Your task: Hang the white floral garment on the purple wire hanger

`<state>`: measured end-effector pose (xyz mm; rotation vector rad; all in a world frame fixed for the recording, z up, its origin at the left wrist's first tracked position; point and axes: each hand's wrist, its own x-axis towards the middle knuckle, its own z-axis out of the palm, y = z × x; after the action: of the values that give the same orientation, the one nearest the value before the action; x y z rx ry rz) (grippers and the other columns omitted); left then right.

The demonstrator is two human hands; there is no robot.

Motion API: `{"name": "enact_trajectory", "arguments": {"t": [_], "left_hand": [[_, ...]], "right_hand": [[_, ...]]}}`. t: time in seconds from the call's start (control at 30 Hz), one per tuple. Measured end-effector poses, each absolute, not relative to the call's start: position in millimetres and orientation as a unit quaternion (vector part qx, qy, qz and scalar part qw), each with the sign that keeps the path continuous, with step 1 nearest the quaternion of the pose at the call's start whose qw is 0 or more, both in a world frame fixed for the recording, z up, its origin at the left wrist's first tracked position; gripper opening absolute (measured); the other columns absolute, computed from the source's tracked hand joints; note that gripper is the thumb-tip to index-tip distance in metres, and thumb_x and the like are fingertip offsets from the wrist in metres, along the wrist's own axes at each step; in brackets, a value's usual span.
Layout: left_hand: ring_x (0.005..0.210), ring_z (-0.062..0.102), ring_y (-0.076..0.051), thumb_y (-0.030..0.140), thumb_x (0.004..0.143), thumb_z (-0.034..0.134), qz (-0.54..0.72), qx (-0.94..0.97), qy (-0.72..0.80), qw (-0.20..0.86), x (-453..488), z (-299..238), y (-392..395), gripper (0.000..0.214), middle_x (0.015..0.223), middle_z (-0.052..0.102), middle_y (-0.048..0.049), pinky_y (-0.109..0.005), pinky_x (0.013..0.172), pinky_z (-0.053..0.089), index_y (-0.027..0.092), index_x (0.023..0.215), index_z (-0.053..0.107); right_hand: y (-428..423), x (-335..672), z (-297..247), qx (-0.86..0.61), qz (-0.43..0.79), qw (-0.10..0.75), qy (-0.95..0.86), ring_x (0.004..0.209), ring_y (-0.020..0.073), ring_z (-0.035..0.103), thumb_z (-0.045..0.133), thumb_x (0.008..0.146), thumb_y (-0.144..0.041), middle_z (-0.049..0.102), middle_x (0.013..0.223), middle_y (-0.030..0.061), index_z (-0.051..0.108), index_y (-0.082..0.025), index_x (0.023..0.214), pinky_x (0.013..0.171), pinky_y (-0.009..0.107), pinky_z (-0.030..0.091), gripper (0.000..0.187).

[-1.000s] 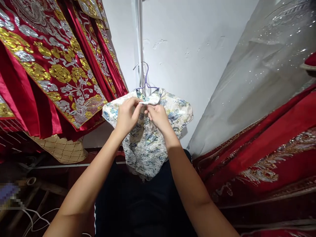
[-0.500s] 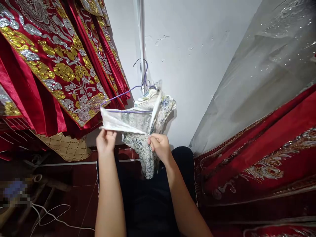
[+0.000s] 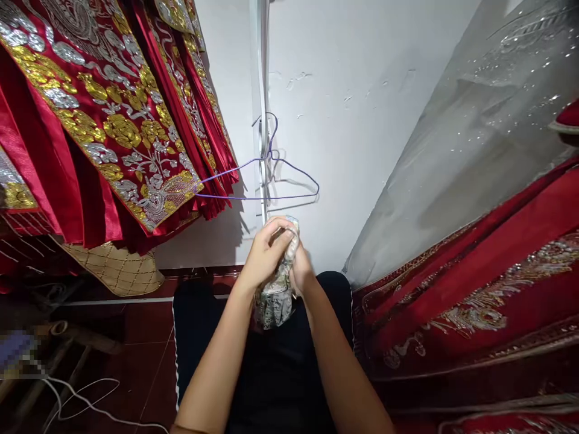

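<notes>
A small pale garment with a floral print (image 3: 275, 307) is bunched up in front of my knees. My left hand (image 3: 268, 247) is closed on its upper edge, the thumb and fingers pinching the cloth. My right hand (image 3: 301, 268) holds the garment from the other side, its fingers largely hidden behind the fabric. Above both hands, a bare purple wire hanger (image 3: 289, 197) hangs by its hook at the metal strip on the wall, with no cloth on it.
Red costumes with gold and silver sequins (image 3: 122, 129) hang at the left. Clear plastic sheeting (image 3: 434, 144) and beaded red fabric (image 3: 488, 265) fill the right. At lower left are a wooden stool (image 3: 84, 340) and a white cable (image 3: 97, 410) on the tiled floor.
The garment has come off the hanger, which now hangs bare. Both hands have drawn together, the left moving right, and the cloth is gathered between them.
</notes>
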<state>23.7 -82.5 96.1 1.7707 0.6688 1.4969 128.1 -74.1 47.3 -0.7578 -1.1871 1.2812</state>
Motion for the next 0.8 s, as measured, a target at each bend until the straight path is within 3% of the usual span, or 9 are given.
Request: {"name": "enact_trajectory", "arguments": {"t": [0.1,0.2,0.3,0.43,0.5,0.6,0.67,0.8], "left_hand": [[0.13,0.046,-0.024,0.044,0.095,0.054,0.56,0.74,0.288,0.235,14,118,-70,0.025,0.125,0.056,-0.0092,-0.038,0.114,0.032,0.022,0.098,0.065],[0.139,0.038,-0.024,0.053,0.1,0.037,0.524,0.753,0.31,0.251,-13,121,-61,0.04,0.138,0.051,-0.0083,-0.041,0.118,0.029,0.026,0.116,0.061],[0.123,0.054,-0.024,0.061,0.1,0.025,0.397,0.772,0.322,0.379,-40,101,-67,0.054,0.124,0.063,-0.0084,-0.04,0.107,0.043,0.025,0.125,0.057],[0.096,0.063,-0.024,0.057,0.091,0.055,0.215,0.807,0.345,0.429,-57,79,-91,0.043,0.103,0.069,-0.0065,-0.035,0.087,0.052,0.017,0.105,0.065],[0.089,0.062,-0.022,0.049,0.092,0.055,0.205,0.829,0.359,0.377,-58,83,-100,0.037,0.1,0.069,-0.0051,-0.033,0.083,0.051,0.016,0.106,0.063],[0.083,0.061,-0.02,0.041,0.096,0.047,0.201,0.856,0.401,0.256,-64,100,-103,0.031,0.095,0.069,-0.0042,-0.031,0.082,0.048,0.018,0.11,0.062],[0.078,0.062,-0.02,0.039,0.096,0.046,0.16,0.865,0.435,0.192,-76,109,-97,0.03,0.09,0.07,-0.0052,-0.031,0.077,0.046,0.019,0.108,0.063],[0.068,0.063,-0.022,0.033,0.092,0.046,0.029,0.836,0.54,0.087,-119,115,-74,0.026,0.076,0.069,-0.0087,-0.032,0.067,0.044,0.019,0.081,0.064]], "right_hand": [[-80,131,79,-0.251,0.613,0.555,-0.504,0.106,0.0274,0.064,0.033,0.084,-0.083,0.071,0.104,0.0083,0.061,-0.023,0.125,0.09,0.04,0.052,0.078],[-83,149,115,-0.243,0.588,0.422,-0.646,0.084,0.0243,0.066,0.068,0.078,-0.061,0.07,0.088,0.0059,0.067,-0.019,0.111,0.076,0.036,0.053,0.053],[-71,166,150,-0.244,0.453,0.387,-0.765,0.069,0.0174,0.061,0.078,0.069,-0.029,0.067,0.077,0.002,0.071,-0.016,0.089,0.066,0.03,0.048,0.025],[-19,161,160,-0.269,0.278,0.582,-0.715,0.083,0.0194,0.062,0.071,0.067,-0.022,0.069,0.086,0.0034,0.068,-0.016,0.085,0.079,0.031,0.049,0.02],[11,148,141,-0.31,0.288,0.618,-0.663,0.087,0.0205,0.063,0.068,0.071,-0.029,0.07,0.089,0.0036,0.066,-0.017,0.093,0.084,0.033,0.049,0.025],[43,134,99,-0.42,0.383,0.5,-0.654,0.073,0.0198,0.06,0.056,0.08,-0.043,0.067,0.073,0.0023,0.064,-0.019,0.085,0.073,0.033,0.05,0.026],[52,139,78,-0.458,0.371,0.476,-0.652,0.066,0.019,0.057,0.054,0.08,-0.047,0.063,0.066,0.0015,0.061,-0.019,0.077,0.068,0.032,0.048,0.029],[47,184,75,-0.494,0.293,0.507,-0.643,0.064,0.0189,0.053,0.059,0.075,-0.044,0.058,0.061,0.0009,0.059,-0.018,0.069,0.066,0.031,0.044,0.027]]}}
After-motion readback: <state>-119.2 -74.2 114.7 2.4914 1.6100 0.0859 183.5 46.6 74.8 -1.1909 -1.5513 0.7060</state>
